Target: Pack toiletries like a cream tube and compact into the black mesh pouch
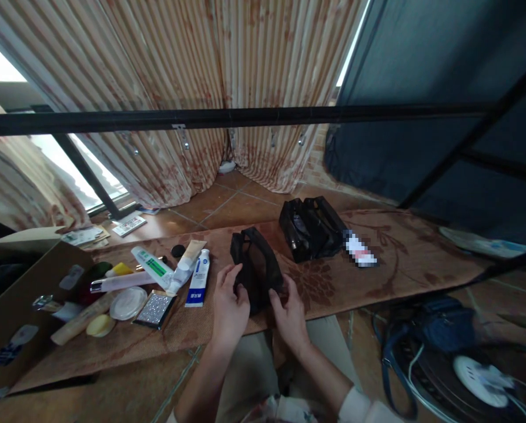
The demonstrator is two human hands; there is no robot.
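A black mesh pouch [256, 258] stands on the brown patterned cloth in front of me, its top spread apart. My left hand [231, 305] grips its left edge, fingers curled over the side. On the opposite edge, my right hand [288, 305] pinches the rim between thumb and fingers. Left of the pouch lie a blue and white tube [198, 279], a beige-capped tube [192, 255], a green and white tube [152, 267] and a glittery silver compact [155, 309]. Two more black mesh pouches [311, 228] sit together behind and to the right.
A cardboard box [37, 294] stands at the left, with several cosmetics beside it, including a round white container [128, 303]. A blurred phone-like item [360, 249] lies right of the pouches. A black metal rail [245, 116] crosses behind. A power strip [478, 379] sits lower right.
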